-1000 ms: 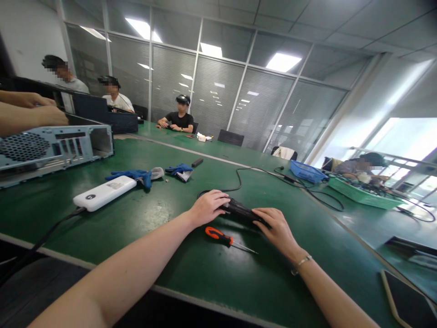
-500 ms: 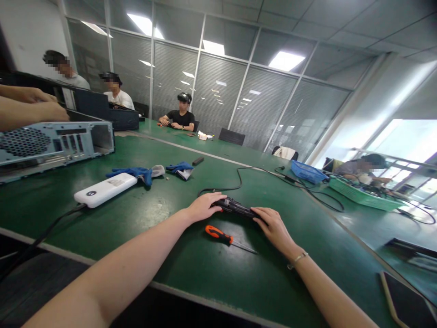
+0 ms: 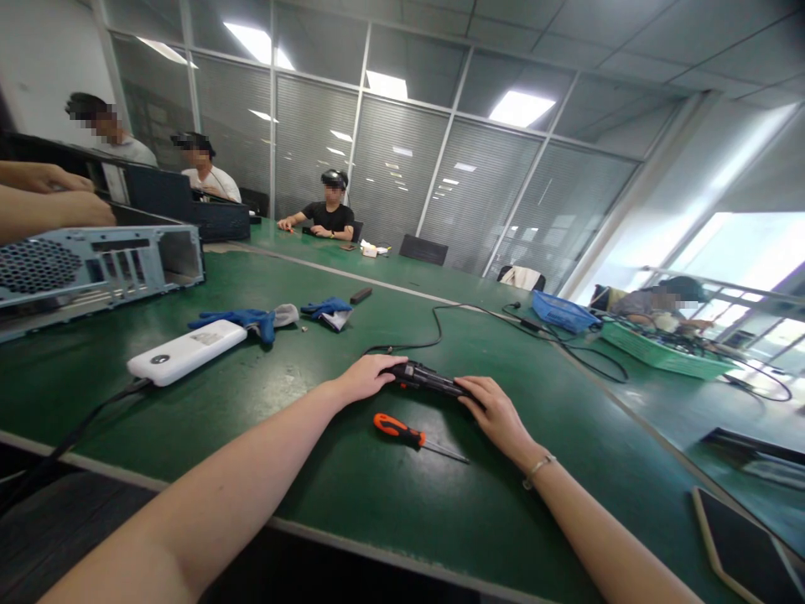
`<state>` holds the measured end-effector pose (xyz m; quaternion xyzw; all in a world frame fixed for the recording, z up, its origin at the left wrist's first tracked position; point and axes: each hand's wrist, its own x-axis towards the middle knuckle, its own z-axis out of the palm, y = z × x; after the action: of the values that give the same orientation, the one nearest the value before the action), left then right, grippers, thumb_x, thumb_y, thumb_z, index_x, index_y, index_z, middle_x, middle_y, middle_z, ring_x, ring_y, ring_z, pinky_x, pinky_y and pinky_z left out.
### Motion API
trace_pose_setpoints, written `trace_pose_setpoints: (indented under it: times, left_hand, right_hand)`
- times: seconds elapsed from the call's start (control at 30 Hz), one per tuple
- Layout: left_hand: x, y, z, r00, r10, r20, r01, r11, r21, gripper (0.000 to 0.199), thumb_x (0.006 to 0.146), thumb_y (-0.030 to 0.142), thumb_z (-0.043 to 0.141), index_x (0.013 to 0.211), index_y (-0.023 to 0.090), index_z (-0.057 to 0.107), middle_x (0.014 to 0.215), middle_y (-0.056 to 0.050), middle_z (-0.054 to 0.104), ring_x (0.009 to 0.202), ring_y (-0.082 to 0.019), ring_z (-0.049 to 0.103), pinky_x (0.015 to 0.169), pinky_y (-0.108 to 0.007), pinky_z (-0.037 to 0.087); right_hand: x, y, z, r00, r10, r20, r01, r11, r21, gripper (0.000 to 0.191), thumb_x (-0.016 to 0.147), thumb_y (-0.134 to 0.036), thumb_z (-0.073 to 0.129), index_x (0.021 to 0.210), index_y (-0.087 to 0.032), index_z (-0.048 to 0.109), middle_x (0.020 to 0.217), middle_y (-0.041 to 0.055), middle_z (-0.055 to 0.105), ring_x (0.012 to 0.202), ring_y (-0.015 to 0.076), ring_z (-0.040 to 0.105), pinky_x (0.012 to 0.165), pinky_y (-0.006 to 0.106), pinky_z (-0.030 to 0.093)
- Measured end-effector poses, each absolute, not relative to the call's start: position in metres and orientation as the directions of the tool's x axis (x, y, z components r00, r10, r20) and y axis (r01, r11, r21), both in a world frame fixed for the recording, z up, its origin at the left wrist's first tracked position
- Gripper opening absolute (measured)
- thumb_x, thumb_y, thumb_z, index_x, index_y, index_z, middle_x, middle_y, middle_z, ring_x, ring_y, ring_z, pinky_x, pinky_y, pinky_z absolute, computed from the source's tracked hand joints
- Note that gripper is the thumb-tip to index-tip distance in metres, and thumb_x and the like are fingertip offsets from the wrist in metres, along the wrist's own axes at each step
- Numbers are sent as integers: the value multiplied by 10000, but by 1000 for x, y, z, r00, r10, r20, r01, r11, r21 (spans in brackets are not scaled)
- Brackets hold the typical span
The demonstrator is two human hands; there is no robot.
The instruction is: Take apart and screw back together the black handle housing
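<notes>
A long, slim black device (image 3: 428, 379) with a small red part on its near side lies across the green table (image 3: 302, 470). I cannot make out its exact kind. My left hand (image 3: 368, 376) is closed around its left end, fingers over the top. At the other end my right hand (image 3: 494, 411) grips it with bent fingers, which hide that tip. A black cord (image 3: 433, 335) runs away from behind my left hand. Closer to me, apart from both hands, lies an orange and black screwdriver (image 3: 415, 434), its shaft pointing right.
On the left are a white power pack (image 3: 189, 351), blue gloves (image 3: 251, 323) and a metal computer case (image 3: 101, 264), with another person's hands (image 3: 56, 197) above it. A phone (image 3: 745, 545) lies at right, near a blue basket (image 3: 563, 315) and a green basket (image 3: 667, 351). Other people sit around.
The whole view has shifted slightly, so everything sits a little further left. Both my hands stay on the black device, which looks rolled a little. The screwdriver lies as before.
</notes>
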<state>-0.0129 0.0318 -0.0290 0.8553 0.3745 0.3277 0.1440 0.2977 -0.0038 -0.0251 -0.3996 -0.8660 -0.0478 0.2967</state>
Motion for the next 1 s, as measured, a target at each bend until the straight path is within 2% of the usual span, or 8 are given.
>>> trace_pose_setpoints:
  times: [0.13,0.37,0.5,0.6,0.67,0.73,0.83,1.0]
  left_hand:
    - [-12,36,-28,504,760,411,599,-650,468,503,848,121,591,1338,216,526,1291,-71,617,1184,-212,581,1046,-363,410]
    - [-11,35,-20,531,773,346,656,-634,409,508,866,284,618,1351,172,517,1245,-128,637,1136,-267,598,988,-382,434]
    - [-17,28,-9,580,772,260,577,-614,538,526,778,255,712,1283,174,589,1228,-102,651,1118,-260,605,974,-338,433]
    - [-27,19,0,651,744,152,459,-545,702,542,726,258,754,1244,169,622,1143,-67,694,996,-227,657,870,-280,479]
    - [-32,13,4,676,724,136,404,-518,754,566,682,268,787,1219,167,638,1112,-53,705,987,-224,657,855,-271,480]
    - [-35,9,6,661,735,148,387,-504,772,560,672,258,788,1203,157,644,1092,-58,707,968,-221,657,842,-273,480]
    - [-32,8,5,617,757,215,420,-548,724,493,698,276,765,1166,165,659,1110,-69,690,988,-221,639,848,-279,465]
    - [-25,10,-3,601,769,218,414,-532,738,454,685,274,767,1105,160,636,1002,-50,700,902,-205,650,791,-281,472]
  right_hand:
    - [298,1,-25,-494,711,501,755,636,-159,374,941,-339,465,1288,-245,566,1162,100,647,1045,241,614,918,438,515]
    - [300,5,-12,-534,755,379,763,624,-167,383,947,-377,460,1299,-268,565,1159,75,660,995,216,651,891,372,526]
    - [302,-2,-1,-584,747,318,725,656,-210,384,932,-388,496,1284,-261,581,1126,74,674,963,212,657,878,358,522]
    - [299,-17,4,-613,745,263,672,667,-322,390,918,-412,523,1267,-256,599,1096,73,685,938,212,660,832,338,529]
    - [296,-27,5,-611,748,260,650,661,-375,392,898,-426,555,1244,-253,618,1090,73,685,936,215,657,814,331,531]
    - [292,-34,5,-594,753,284,643,656,-395,389,888,-423,571,1231,-247,625,1098,78,678,955,219,648,837,342,524]
    - [290,-35,5,-577,756,310,641,654,-401,376,893,-407,563,1226,-242,623,1136,84,660,989,218,635,887,361,504]
    - [294,-30,6,-547,808,218,695,584,-420,358,837,-445,623,1116,-227,667,1018,67,697,875,217,649,757,335,519]
